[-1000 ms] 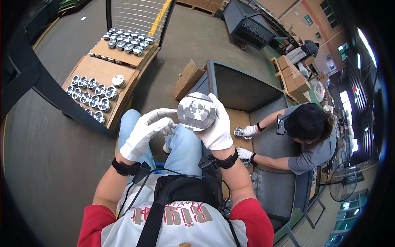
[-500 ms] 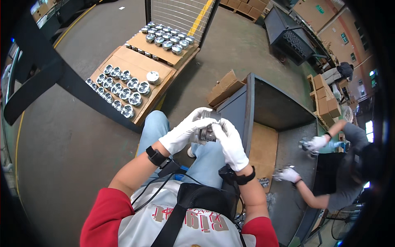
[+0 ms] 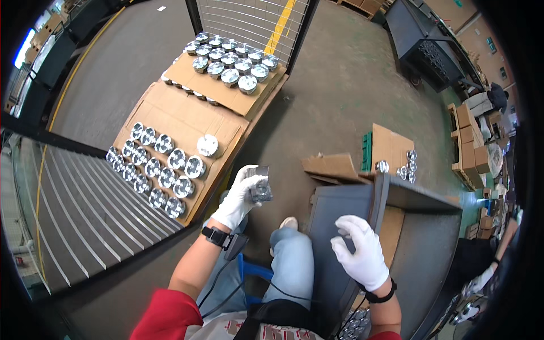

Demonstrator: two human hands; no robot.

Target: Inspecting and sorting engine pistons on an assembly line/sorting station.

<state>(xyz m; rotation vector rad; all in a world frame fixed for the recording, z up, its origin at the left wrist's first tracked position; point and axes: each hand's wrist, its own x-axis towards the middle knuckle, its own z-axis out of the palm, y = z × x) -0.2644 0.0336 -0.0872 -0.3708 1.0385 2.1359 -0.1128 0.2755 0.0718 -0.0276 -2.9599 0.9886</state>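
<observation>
My left hand [image 3: 233, 205], in a white glove, is closed round a grey metal piston [image 3: 261, 190] in front of the cardboard-covered cart. The gloved right hand [image 3: 362, 255] holds nothing; its fingers are bent but apart, over the side of a dark metal bin [image 3: 425, 224]. On the cart's lower cardboard sheet [image 3: 175, 105], several shiny pistons stand in rows. A single piston [image 3: 207, 145] with a pale top sits apart from those rows, nearer the sheet's right edge. Partly hidden by my right forearm, more pistons [image 3: 356, 325] lie in the bin.
A raised cardboard layer [image 3: 187, 75] at the cart's back bears more pistons, beside a wire mesh panel [image 3: 243, 28]. Bent cardboard [image 3: 334, 165] sticks up by the bin. Several pistons stand on another cardboard sheet [image 3: 391, 144]. At far right, a co-worker's gloved hand [image 3: 480, 281] shows.
My hands have parted: the right has let go of the piston and moved right, while the left keeps it, nearer the cart. The view has shifted; the co-worker now appears farther right.
</observation>
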